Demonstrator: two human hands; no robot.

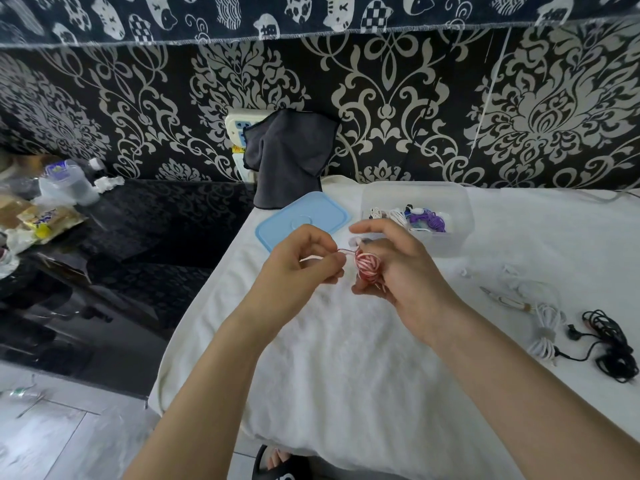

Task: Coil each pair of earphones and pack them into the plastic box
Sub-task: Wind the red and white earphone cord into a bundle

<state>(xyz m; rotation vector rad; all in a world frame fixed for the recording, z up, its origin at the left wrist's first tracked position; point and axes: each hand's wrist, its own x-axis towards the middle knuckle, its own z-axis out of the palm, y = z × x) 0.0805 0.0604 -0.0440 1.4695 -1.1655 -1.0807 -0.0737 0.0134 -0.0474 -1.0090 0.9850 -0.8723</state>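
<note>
While the right hand point(398, 268) grips a tight coil of red-and-white earphones point(368, 267) between thumb and curled fingers, the left hand point(304, 268) pinches the free end of the same cable just to the left of the coil. Short length of cable runs between the two hands. Both are raised above the white towel point(346, 358) that covers the worktop.

Plastic box point(415, 216): clear, open, stands just behind the right hand. Inside it lie coiled earphones, white ones point(391, 216) on the left and purple ones point(427, 220) on the right, touching each other. Blue lid point(301, 218) lies flat on the towel just left of the box, behind the left hand.

Right side of the towel: white earphones point(547, 327), loose and partly bundled, and beside them, nearer the right edge, tangled black earphones point(609, 344). Both well apart from the box.

Dark grey cloth point(287, 157) hangs against the patterned wall behind the lid. Far left, on a dark surface: clear plastic bottle point(69, 183) and snack packets point(41, 220), blurred. Sandalled foot point(277, 462) shows at the bottom edge.
</note>
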